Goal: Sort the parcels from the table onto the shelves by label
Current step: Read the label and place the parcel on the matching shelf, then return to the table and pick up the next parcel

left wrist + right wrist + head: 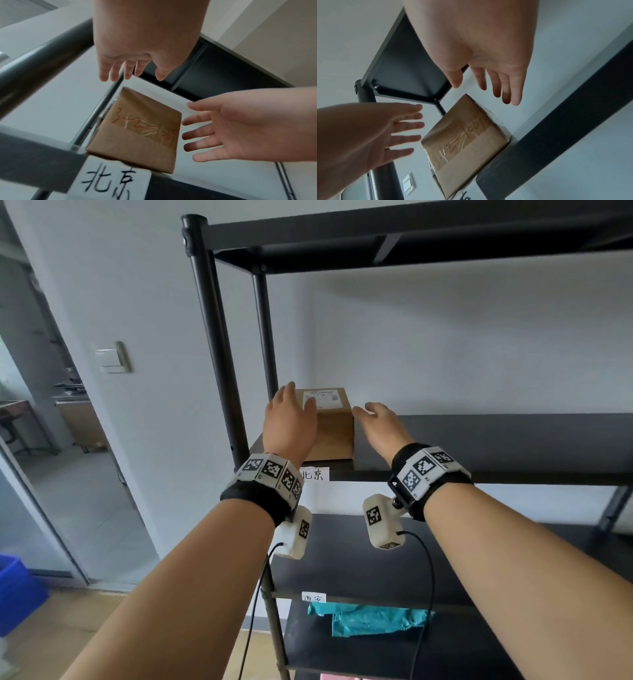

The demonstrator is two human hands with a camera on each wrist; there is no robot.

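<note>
A white wall switch plate (113, 358) sits on the pale wall (144, 302), which serves here as the landmark. Left of the wall is an open doorway (51, 422) with a grey frame, and through it a wooden desk (80, 419) stands in the far room with dark clutter on top, too small to tell apart. At the foot of the wall, left of the doorway frame, a blue plastic bin (17, 594) stands on the light wood floor (61, 642). The switch plate (409, 182) also shows in the right wrist view, low on the same wall.
</note>
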